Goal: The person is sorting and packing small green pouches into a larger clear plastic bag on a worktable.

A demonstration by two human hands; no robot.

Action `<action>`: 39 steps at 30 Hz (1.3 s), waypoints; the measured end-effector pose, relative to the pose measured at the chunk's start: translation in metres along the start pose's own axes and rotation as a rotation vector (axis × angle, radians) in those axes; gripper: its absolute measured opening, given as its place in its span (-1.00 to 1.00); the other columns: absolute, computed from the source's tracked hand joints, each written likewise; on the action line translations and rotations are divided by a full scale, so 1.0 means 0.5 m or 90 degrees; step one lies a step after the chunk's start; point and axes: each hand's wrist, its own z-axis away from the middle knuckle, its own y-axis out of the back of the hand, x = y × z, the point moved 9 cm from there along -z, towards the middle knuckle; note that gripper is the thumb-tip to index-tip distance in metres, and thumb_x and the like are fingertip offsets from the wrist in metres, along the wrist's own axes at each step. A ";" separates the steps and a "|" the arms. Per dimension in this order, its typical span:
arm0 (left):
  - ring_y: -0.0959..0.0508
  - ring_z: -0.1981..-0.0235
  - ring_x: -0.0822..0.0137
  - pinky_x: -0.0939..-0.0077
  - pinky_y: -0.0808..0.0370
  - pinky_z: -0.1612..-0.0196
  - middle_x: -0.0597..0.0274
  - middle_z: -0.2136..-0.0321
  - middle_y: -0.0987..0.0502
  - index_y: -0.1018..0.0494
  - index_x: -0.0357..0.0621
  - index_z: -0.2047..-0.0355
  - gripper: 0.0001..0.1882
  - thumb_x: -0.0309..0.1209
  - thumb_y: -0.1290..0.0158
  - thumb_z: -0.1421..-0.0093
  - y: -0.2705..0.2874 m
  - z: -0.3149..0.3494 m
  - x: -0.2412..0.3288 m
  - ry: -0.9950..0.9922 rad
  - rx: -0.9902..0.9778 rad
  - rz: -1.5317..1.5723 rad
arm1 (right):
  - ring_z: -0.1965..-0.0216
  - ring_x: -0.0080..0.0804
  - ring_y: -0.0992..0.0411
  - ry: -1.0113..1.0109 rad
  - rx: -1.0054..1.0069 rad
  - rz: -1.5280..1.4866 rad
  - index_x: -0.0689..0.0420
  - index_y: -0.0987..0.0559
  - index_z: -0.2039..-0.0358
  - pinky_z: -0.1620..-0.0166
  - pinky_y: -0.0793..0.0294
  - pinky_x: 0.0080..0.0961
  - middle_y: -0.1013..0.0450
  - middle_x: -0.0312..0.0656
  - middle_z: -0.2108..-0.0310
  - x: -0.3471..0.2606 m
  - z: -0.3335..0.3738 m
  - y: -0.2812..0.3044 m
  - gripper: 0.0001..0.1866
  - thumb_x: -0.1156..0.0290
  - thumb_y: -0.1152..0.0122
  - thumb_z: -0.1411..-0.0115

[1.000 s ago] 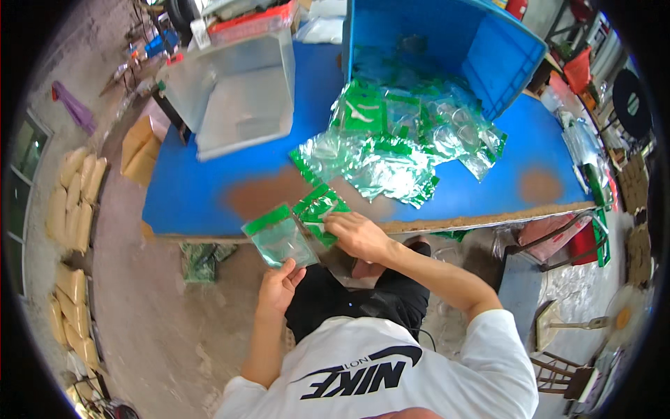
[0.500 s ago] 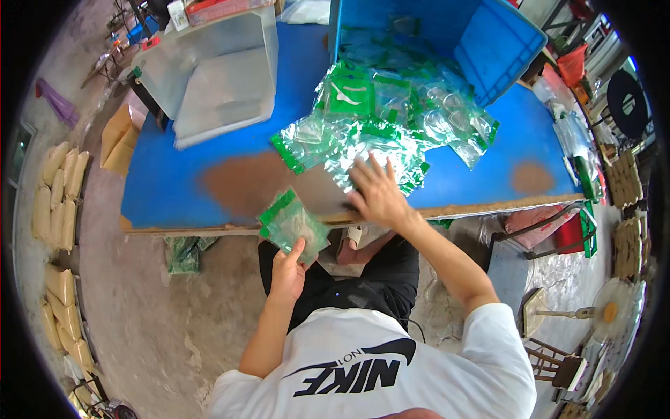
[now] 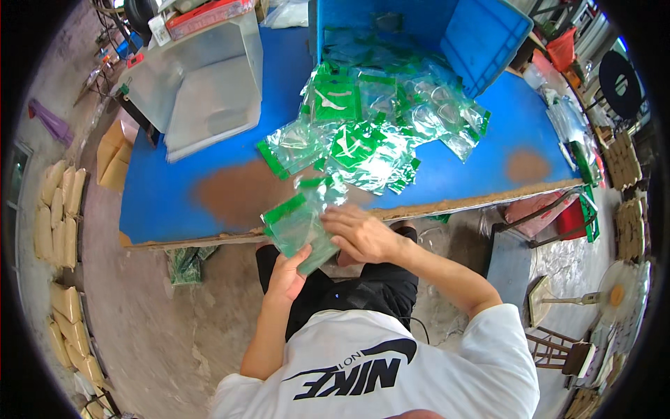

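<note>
My left hand point(image 3: 287, 274) is closed on a small stack of clear plastic bags point(image 3: 301, 227) with green bands, held over my lap at the table's front edge. Right beside it, my right hand point(image 3: 361, 234) pinches another clear plastic bag point(image 3: 319, 187) with a green strip; its fingertips are a little blurred. This bag overlaps the upper end of the stack. Farther back on the blue table lies a loose, shiny pile of similar green-banded bags point(image 3: 373, 143), spilling from a blue plastic crate point(image 3: 488, 45) tipped on its side.
At the table's back left stands a translucent bin point(image 3: 157, 87) on its side, with a stack of clear sheets point(image 3: 213, 105) in its mouth. The blue table point(image 3: 157, 202) has worn brown patches. Filled sacks point(image 3: 59, 216) line the floor at left; a fan point(image 3: 614, 293) stands at right.
My right hand has come back from the pile toward my left hand, bringing a bag with it. The left hand's stack has shifted slightly right. The whole view has moved a little.
</note>
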 end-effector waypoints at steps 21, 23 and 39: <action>-0.48 -0.09 0.26 0.30 -0.34 -0.25 0.24 -0.04 -0.48 -0.32 -0.19 -0.16 -0.44 -0.56 -0.21 -0.15 0.093 0.074 -0.006 -0.027 0.001 0.061 | 0.14 -0.08 -0.41 -0.088 0.166 0.115 0.21 -0.49 0.04 0.00 -0.41 -0.22 -0.45 -0.11 0.18 -0.009 -0.015 -0.016 -0.59 0.46 -0.32 -0.08; -0.50 -0.06 0.28 0.30 -0.38 -0.21 0.28 -0.01 -0.50 -0.35 -0.15 -0.14 -0.42 -0.55 -0.25 -0.10 0.076 0.068 -0.022 -0.001 -0.014 0.065 | 0.18 -0.07 -0.43 -0.076 0.204 0.131 0.21 -0.53 0.07 0.13 -0.45 -0.23 -0.47 -0.11 0.25 -0.024 -0.019 0.004 -0.64 0.66 -0.22 -0.06; -0.43 -0.18 0.15 0.06 -0.34 -0.28 0.14 -0.11 -0.46 -0.29 -0.14 -0.21 -0.50 -0.31 -0.10 -0.31 -0.025 0.039 -0.099 0.115 -0.082 0.299 | 0.23 -0.56 -0.42 -0.404 0.422 -0.670 0.24 -0.46 -0.05 0.17 -0.41 -0.68 -0.47 -0.27 0.22 -0.047 0.123 -0.087 -0.74 0.48 -0.06 -0.39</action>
